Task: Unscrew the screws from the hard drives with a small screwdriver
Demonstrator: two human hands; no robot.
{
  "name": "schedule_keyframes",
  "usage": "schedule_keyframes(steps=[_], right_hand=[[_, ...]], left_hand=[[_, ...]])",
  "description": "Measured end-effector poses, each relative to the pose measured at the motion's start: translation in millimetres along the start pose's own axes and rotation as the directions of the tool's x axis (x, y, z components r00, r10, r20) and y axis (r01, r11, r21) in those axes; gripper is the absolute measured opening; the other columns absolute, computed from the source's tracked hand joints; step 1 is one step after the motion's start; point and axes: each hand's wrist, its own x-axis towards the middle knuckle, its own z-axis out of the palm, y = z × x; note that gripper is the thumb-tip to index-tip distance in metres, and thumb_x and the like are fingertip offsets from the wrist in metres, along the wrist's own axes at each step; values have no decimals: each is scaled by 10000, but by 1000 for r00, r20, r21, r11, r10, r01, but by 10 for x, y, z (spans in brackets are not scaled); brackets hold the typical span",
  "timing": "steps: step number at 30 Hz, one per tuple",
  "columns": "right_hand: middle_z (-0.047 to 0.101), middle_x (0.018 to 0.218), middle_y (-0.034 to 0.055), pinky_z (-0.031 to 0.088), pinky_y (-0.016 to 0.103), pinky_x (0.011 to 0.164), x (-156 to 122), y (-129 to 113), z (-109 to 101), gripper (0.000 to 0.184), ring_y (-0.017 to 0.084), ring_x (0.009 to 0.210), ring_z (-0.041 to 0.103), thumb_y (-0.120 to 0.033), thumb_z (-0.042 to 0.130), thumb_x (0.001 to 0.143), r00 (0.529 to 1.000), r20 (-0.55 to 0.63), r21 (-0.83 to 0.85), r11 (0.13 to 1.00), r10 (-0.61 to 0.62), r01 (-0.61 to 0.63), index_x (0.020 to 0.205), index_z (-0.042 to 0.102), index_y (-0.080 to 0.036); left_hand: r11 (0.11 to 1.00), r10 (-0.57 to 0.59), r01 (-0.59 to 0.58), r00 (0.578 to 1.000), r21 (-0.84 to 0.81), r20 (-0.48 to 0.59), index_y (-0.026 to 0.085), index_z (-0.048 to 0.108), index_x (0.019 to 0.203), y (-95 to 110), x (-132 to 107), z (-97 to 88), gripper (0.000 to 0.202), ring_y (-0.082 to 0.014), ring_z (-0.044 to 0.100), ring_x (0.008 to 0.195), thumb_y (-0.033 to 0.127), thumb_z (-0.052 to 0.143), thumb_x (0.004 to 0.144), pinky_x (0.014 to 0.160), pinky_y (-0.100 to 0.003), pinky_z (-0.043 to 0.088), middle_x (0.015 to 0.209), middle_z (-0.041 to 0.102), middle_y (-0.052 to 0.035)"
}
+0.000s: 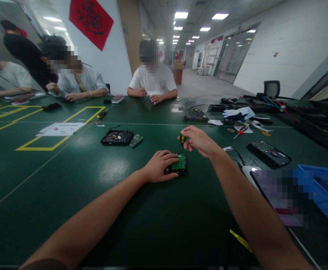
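Two hands at a drive on the green bench

The left hand (159,165) lies over the left end of a small black drive (177,169), its fingers (169,156) curled across the top and the thumb at the near edge, gripping it flat on the bench (68,180). The drive sits mid-bench straight ahead, with its green circuit board facing up. The right hand (199,140) hovers just above and behind it, fingers pinched shut round the yellow-and-black handle of a small screwdriver (182,139) held upright, tip pointing down at the board. Further left lie a second drive (117,137) and a loose board (136,140) just beside it. A blue tray (325,187) sits at the right edge. Other people sit along the bench's far side.
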Motion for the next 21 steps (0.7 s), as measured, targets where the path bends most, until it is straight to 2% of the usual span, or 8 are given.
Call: schedule_keyframes(steps=[3,9,16,21], right_hand=[[711,960,75,414,248,477,-6,-9,0,58,119,570,595,-254,580,930,1000,29,27,1000,0,-1,956,550,-211],[667,849,51,395,254,485,3,-7,-11,105,130,583,578,-279,577,921,998,34,-35,998,-45,46,974,625,-202],[723,924,87,352,256,477,23,22,-25,173,111,566,517,-313,563,922,999,21,-95,994,-47,49,936,676,-183],[714,912,79,346,248,462,42,43,-27,153,105,559,513,-302,555,933,998,-27,-113,993,-51,48,931,655,-186]], left_hand=[[1000,2,-2,1000,-2,-4,260,554,1467,-2,3,2,674,-367,484,1370,643,627,917,1137,-574,364,1504,572,-94],[1000,5,-5,1000,8,-10,254,560,1456,3,2,6,669,-363,482,1368,648,618,919,1141,-565,361,1503,573,-89],[1000,0,0,1000,2,0,261,549,1469,-5,1,11,688,-362,483,1369,649,634,908,1142,-571,360,1497,575,-96],[1000,0,0,1000,2,1,259,558,1462,2,8,2,677,-364,483,1370,650,626,913,1147,-571,354,1499,574,-98]])
